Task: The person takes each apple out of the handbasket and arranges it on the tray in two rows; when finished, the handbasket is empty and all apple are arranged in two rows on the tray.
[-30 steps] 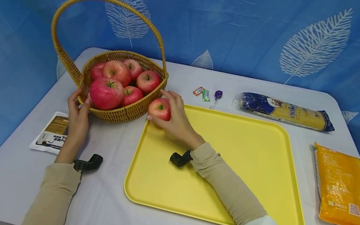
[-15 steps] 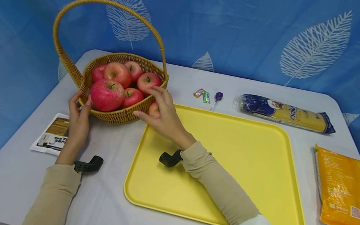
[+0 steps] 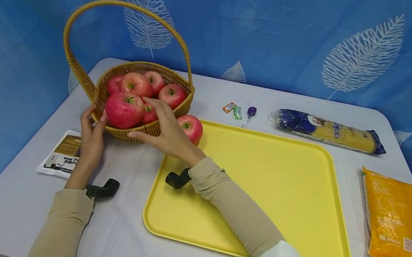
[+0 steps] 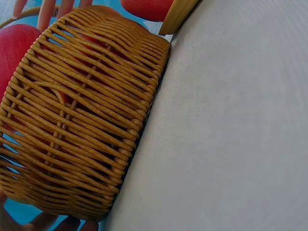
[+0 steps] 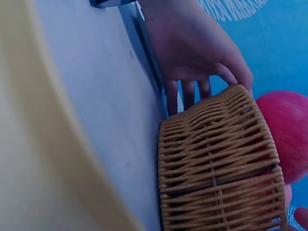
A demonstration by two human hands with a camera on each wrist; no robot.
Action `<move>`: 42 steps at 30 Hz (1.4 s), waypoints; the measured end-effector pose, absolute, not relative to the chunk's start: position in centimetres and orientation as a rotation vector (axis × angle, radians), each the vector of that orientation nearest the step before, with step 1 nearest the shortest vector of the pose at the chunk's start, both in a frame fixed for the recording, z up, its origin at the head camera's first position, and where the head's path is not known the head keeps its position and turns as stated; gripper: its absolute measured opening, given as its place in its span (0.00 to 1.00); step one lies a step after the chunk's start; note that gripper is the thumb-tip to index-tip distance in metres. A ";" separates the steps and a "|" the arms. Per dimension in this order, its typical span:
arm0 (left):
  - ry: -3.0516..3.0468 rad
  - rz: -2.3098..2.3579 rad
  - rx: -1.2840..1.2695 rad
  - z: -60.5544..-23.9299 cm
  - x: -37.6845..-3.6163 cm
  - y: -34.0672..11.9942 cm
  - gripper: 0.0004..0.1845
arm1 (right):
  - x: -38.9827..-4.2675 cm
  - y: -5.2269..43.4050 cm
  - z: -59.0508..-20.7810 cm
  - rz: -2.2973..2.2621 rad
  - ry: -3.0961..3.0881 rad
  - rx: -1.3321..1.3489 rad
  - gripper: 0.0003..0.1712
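Left hand (image 3: 90, 138) grips basket (image 3: 135, 130) rim – right hand (image 3: 162, 127) spread wide over apples; tray (image 3: 272, 195) bare beside.

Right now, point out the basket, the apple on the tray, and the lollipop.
basket (image 3: 134, 133): head view, front woven wall.
apple on the tray (image 3: 192, 127): head view, red front face.
lollipop (image 3: 251, 110): head view, purple wrapped head.
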State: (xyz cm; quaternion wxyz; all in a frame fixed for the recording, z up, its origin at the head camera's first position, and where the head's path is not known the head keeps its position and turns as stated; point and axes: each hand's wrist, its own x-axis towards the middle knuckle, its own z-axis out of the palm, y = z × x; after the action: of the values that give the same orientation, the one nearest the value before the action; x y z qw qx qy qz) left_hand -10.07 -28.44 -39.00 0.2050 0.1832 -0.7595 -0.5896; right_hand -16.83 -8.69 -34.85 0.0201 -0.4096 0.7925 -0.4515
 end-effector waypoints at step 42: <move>-2.152 -1.652 0.547 -38.9 -10.1 -28.6 0.27 | -18.4 -13.9 -34.6 -1.424 2.499 -1.189 0.51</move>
State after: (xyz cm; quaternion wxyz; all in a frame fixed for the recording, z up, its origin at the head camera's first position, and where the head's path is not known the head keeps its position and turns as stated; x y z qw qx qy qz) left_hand -10.09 -28.62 -38.88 0.1860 0.1942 -0.7641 -0.5864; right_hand -18.41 -13.90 -34.62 0.0149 -0.3819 0.8029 -0.4574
